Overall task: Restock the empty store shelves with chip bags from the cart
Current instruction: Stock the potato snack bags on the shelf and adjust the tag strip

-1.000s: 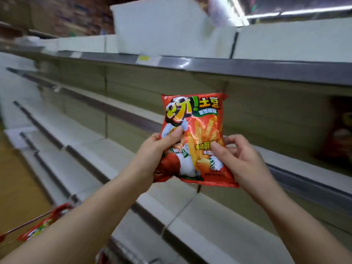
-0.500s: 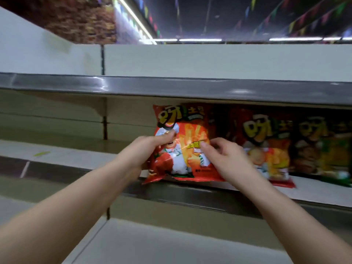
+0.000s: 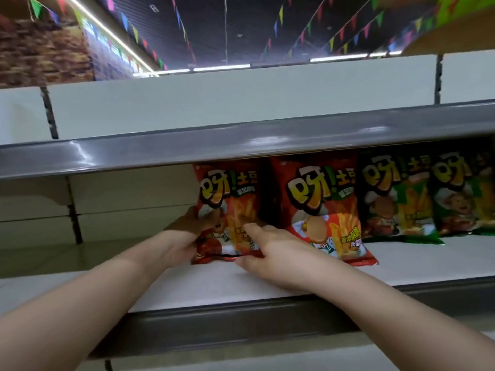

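A glossy, crinkled red chip bag (image 3: 230, 207) is gripped at its left edge by the left hand (image 3: 187, 231) and pinched near its lower right corner by the right hand (image 3: 278, 253). It is stood upright on the smooth white shelf (image 3: 214, 287), long axis vertical, printed front turned outward. A second red bag (image 3: 326, 210) is seen just beside it, with green bags (image 3: 396, 199) beyond.

Strung with coloured pennants (image 3: 280, 12) across a dark ceiling (image 3: 241, 28). Lit by long strip lights (image 3: 221, 67). Faced with a brick-patterned wall (image 3: 40, 54) at far left.
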Motion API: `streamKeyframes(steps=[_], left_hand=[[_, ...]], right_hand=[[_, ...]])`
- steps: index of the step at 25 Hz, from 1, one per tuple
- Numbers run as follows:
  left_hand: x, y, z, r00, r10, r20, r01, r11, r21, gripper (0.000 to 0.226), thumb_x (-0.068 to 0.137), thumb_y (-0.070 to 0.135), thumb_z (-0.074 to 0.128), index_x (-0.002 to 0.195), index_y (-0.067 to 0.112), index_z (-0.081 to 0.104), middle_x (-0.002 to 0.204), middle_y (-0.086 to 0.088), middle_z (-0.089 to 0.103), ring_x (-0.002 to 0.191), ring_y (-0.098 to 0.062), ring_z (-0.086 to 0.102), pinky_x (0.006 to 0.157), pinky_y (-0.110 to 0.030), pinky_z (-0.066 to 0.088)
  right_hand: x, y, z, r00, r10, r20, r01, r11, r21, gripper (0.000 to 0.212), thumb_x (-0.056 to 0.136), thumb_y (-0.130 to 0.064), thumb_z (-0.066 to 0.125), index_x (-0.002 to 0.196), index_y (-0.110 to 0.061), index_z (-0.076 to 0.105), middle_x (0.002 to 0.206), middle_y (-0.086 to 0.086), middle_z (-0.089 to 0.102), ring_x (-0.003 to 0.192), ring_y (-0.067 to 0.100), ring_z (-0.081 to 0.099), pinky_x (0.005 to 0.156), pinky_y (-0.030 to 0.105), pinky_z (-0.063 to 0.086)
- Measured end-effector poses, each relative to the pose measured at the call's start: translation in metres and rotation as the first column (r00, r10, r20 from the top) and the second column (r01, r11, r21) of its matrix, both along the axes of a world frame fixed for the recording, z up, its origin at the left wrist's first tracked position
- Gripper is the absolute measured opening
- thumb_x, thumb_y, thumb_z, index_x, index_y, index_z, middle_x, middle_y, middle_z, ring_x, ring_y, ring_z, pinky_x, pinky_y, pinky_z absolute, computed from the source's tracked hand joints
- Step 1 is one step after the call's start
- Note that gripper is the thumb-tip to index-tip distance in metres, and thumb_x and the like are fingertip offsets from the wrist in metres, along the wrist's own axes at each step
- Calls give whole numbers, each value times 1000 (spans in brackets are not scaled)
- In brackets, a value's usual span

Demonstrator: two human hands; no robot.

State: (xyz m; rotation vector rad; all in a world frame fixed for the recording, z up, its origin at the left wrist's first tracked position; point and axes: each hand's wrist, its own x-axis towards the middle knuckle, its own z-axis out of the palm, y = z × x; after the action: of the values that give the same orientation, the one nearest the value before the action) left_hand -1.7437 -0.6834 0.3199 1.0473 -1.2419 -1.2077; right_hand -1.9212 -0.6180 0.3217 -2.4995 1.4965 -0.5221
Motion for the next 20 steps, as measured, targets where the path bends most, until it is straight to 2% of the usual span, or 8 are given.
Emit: streamKeyframes(steps=[2,4,9,12,14,16,18,20], left_hand=[[-1,-12,0,997,12,77,-13,1000,14,53,82,23,71,129,12,47,120,-13,63,108,-30,62,93,-54,49],[-3,-19,-1,990,19,143,-25,999,42,64,79,31,74,131,12,42,123,-12,60,111,-30,59,93,-52,49],[-2,-27,-6,974,54,221,-71,995,69,63,85,30,67,137,14,35,131,-8,55,116,-27,54,98,-46,46],[-7,-13,-1,973,77,217,-95,993,73,53,87,30,64,132,13,42,116,-2,59,99,-20,59,83,-35,51],[-8,-1,2,978,99,185,-115,991,74,59,85,31,67,135,12,41,120,-5,61,97,-21,62,73,-30,54],[-5,17,3,972,178,154,-186,982,41,63,83,27,69,136,12,38,118,-7,61,97,-19,63,67,-24,55],[-2,40,0,918,365,154,-361,931,-54,57,85,20,66,134,9,41,120,-7,59,104,-19,59,75,-24,48],[5,70,-7,836,536,117,-506,836,-210,47,84,16,65,126,10,46,120,-5,55,111,-18,53,82,-22,40]], right_hand=[[4,-3,2,998,-18,-66,19,1000,15,61,96,-46,40,149,-28,15,149,4,26,132,24,36,99,31,38],[11,-8,0,993,-44,-107,48,998,32,60,96,-45,39,148,-29,16,150,5,26,132,24,36,98,30,38],[27,-16,-4,988,-99,-122,103,994,22,56,98,-42,38,148,-25,20,146,6,32,127,25,41,92,29,41],[27,-12,-5,986,-131,-105,129,991,-28,55,97,-42,39,146,-24,23,141,7,37,121,24,45,85,27,42],[24,-3,-8,993,-112,-30,107,986,-125,54,96,-42,41,145,-22,27,137,7,39,118,23,47,86,26,42],[25,8,-12,995,-22,95,45,968,-248,52,95,-40,44,142,-21,33,136,4,40,119,21,47,93,27,43],[30,20,-17,972,102,210,-26,941,-337,50,94,-39,47,140,-21,39,139,-2,41,124,16,44,101,26,39],[43,30,-26,929,222,297,-98,920,-379,44,93,-35,49,134,-19,47,136,-6,45,123,9,42,99,17,31]])
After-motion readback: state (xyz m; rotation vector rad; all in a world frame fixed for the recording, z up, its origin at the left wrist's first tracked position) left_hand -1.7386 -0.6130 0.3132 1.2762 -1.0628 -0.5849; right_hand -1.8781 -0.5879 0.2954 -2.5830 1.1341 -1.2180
